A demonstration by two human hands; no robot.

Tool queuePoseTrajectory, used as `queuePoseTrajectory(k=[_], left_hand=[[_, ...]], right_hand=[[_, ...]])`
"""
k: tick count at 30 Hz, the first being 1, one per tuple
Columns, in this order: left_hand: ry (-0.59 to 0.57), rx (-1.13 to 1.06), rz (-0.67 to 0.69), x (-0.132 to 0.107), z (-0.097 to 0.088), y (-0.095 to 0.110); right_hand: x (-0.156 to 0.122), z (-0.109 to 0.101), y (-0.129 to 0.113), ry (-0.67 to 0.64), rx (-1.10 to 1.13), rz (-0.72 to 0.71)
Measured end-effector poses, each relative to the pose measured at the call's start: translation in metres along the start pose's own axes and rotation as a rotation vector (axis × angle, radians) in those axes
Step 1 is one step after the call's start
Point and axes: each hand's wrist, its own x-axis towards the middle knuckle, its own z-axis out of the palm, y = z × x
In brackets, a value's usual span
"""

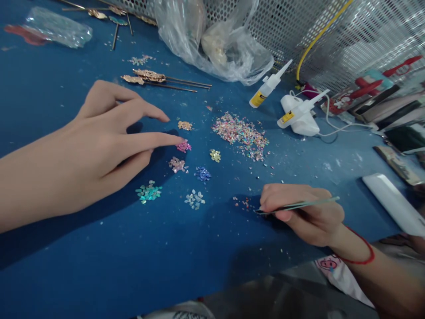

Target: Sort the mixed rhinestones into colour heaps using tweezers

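My left hand has its fingers spread, one fingertip at the edge of a small pile of magenta chips. In my right hand is a pair of tweezers, its tip low over the table beside a few scattered reddish chips. Between the hands lie small sorted piles: orange chips, pale pink chips, yellow chips, blue chips, whitish chips and teal chips. Behind them spreads a larger heap of mixed chips.
Gold-coloured hairpins lie behind my left hand. Two glue bottles are at the back right, one resting on a white corded device. A clear plastic bag leans against the perforated metal screen. A white case sits at right.
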Motion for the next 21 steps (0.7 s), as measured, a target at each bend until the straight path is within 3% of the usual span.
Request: queuePoseTrajectory(k=[14, 21], left_hand=[[0.023, 0.023, 0.042, 0.0006, -0.0015, 0.0018], [0.075, -0.001, 0.094, 0.0009, 0.0031, -0.0068]], right_hand=[[0.0001, -0.0006, 0.0007, 0.012, 0.075, 0.038], [-0.0012, 0.0002, 0.0031, 0.038, 0.076, 0.002]])
